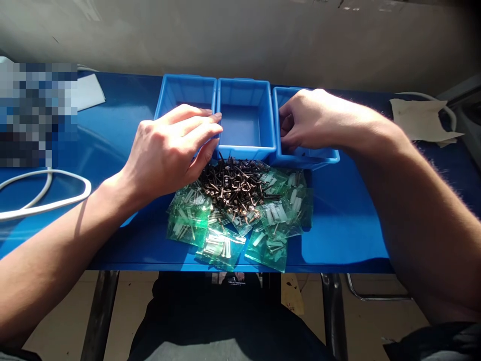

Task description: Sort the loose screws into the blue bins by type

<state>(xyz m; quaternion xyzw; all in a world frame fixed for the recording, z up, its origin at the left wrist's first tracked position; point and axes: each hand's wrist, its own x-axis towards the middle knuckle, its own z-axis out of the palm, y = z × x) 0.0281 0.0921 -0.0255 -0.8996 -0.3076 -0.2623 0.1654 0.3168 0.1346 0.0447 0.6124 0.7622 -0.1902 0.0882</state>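
Three blue plastic bins stand side by side: the left bin (pixel 188 90), the middle bin (pixel 242 123) and the right bin (pixel 306 159). My left hand (pixel 169 148) lies over the near part of the left bin. Its fingers are stretched out, with the tips at the adjoining rims of the left and middle bins. Inside the right bin, my right hand (pixel 313 118) has its fingers curled inward; whatever they hold is hidden. A pile of dark screws (pixel 238 188) lies in front of the bins, among several green-clear packets (pixel 221 245) of screws and white plastic plugs.
A white cable (pixel 48 173) loops on the blue table (pixel 338 215) at left. White paper (pixel 88 91) lies at the back left, brown paper (pixel 424 118) at the back right. A grey wall (pixel 240 40) rises behind the bins. My legs are under the table's front edge.
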